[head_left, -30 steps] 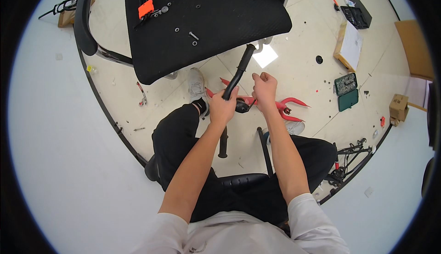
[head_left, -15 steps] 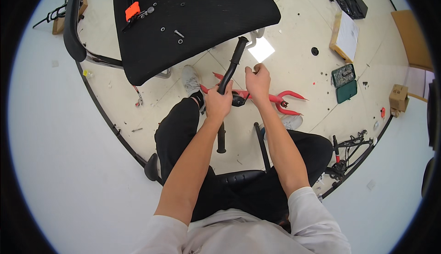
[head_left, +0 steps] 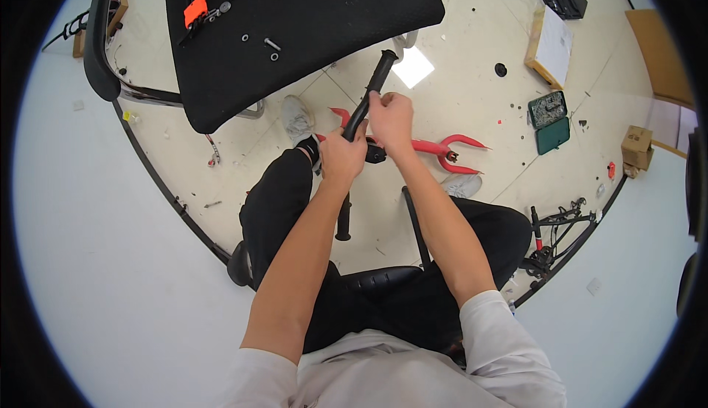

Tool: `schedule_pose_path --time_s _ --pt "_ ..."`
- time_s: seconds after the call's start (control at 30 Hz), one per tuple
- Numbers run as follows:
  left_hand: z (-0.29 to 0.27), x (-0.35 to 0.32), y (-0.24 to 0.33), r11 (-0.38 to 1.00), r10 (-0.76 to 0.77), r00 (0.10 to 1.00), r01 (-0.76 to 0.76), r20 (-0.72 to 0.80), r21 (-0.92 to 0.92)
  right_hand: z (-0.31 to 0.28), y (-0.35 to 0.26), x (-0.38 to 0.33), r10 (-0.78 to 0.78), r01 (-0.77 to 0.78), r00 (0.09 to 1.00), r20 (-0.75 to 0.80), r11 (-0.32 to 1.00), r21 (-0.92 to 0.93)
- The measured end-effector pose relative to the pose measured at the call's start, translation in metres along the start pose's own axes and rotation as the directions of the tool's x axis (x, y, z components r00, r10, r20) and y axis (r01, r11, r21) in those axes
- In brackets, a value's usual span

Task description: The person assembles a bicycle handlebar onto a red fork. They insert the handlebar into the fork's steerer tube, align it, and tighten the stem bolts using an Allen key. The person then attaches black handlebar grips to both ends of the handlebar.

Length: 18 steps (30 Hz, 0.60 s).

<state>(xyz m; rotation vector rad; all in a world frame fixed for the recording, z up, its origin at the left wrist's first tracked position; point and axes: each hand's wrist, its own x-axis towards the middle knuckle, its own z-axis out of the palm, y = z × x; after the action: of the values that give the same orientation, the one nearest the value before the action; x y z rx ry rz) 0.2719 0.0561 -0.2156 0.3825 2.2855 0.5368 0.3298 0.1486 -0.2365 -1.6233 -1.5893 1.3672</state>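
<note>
A black handlebar (head_left: 356, 122) stands slanted between my knees, one rubber grip (head_left: 382, 71) at its upper end and another grip (head_left: 344, 223) at its lower end. My left hand (head_left: 344, 157) is wrapped round the bar near its middle. My right hand (head_left: 391, 119) is closed, its fingertips against the bar just below the upper grip; whatever is inside the fingers is hidden. Beneath the hands a black clamp-like part (head_left: 375, 153) sits at the bar. Behind it lies a red forked frame part (head_left: 435, 147), partly covered by my right wrist.
Ahead, a black chair seat (head_left: 310, 24) carries a bolt (head_left: 272, 44), several washers and an orange-and-black tool (head_left: 196, 11). On the floor at right are a green case (head_left: 552, 136), a flat box (head_left: 549, 46) and a black tool case (head_left: 560, 1). A bike frame (head_left: 564, 234) leans by the wall.
My right hand has moved left, from beside the handlebar to touching it. The left hand keeps its hold. The whole view has shifted slightly.
</note>
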Motion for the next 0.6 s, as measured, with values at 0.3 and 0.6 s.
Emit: schedule_pose_path --time_s 0.3,0.6 --pt "0.001 -0.002 0.002 0.997 -0.041 0.999 0.040 -0.017 -0.073 -0.008 0.002 0.011 0.027 -0.029 0.996 0.085 0.999 0.023" --pt "-0.003 0.004 0.009 1.000 -0.004 0.999 0.006 0.052 -0.026 -0.024 -0.003 0.010 0.359 -0.403 0.915 0.184 0.802 0.440"
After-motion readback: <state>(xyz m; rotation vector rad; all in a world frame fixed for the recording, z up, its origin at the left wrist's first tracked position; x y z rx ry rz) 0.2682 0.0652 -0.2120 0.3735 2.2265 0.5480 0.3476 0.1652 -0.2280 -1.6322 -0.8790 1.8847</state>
